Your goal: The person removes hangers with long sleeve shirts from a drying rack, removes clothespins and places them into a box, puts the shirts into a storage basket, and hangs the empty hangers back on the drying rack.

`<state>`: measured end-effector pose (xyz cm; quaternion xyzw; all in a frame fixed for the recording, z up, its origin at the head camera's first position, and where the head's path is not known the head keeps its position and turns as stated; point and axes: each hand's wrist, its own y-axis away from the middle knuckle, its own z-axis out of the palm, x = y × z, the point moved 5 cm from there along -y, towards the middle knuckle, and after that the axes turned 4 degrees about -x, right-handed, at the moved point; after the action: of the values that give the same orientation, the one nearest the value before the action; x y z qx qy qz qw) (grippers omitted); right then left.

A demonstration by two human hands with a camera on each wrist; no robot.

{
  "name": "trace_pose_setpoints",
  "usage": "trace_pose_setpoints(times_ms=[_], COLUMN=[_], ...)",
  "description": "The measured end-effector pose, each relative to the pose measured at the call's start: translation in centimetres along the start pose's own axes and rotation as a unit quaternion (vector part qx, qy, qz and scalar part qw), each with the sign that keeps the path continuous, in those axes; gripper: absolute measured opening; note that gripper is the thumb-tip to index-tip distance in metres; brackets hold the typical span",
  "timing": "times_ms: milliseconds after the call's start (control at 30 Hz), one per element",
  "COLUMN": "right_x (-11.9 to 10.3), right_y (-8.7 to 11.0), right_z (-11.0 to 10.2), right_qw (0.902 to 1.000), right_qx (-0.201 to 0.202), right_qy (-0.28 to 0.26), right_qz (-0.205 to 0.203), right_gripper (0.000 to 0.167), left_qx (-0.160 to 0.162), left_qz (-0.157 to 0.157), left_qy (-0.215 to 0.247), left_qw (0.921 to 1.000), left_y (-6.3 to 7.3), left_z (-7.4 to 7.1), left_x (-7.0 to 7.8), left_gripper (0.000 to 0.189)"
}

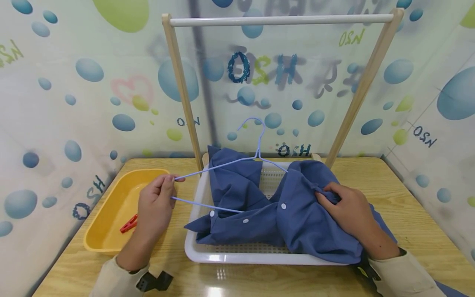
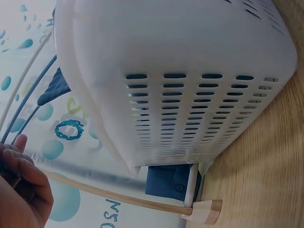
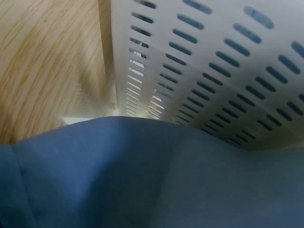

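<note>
My left hand (image 1: pixel 157 202) pinches one end of a light-blue wire clothes hanger (image 1: pixel 259 140), its hook pointing up. The hanger's other shoulder goes in behind the cloth of a dark-blue buttoned shirt (image 1: pixel 245 235). With thumb and fingers my right hand (image 1: pixel 349 210) grips the shirt on its right side. Most of the shirt lies over a white perforated basket (image 1: pixel 226 258), with part spilling past the right rim. In the left wrist view the fingers (image 2: pixel 28 171) show at the left edge. Blue cloth (image 3: pixel 142 175) fills the lower right wrist view, hiding the hand.
A yellow tray (image 1: pixel 100 227) with a red clothespin (image 1: pixel 128 223) stands on the left of the wooden table (image 1: pixel 419 206). Behind the basket rises a rack with wooden posts (image 1: pixel 182 78) and a white top bar (image 1: pixel 282 20). A patterned sheet (image 1: pixel 92 111) backs the table.
</note>
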<state>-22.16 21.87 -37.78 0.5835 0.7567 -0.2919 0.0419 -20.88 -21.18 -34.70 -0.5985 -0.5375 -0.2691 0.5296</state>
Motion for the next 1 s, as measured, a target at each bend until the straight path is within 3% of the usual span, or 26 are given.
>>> trace_pose_setpoints(times_ms=[1000], right_x=[-0.10], right_y=[-0.12], right_z=[0.04], right_qw=[1.0000], right_qx=[-0.001], right_qy=[0.001], right_qz=[0.000], right_gripper=[0.012], left_qx=[0.023], left_qz=[-0.021], left_qy=[0.005], left_qw=[0.9995], left_y=[-0.41], left_z=[-0.89], left_x=[-0.48], left_gripper=[0.033])
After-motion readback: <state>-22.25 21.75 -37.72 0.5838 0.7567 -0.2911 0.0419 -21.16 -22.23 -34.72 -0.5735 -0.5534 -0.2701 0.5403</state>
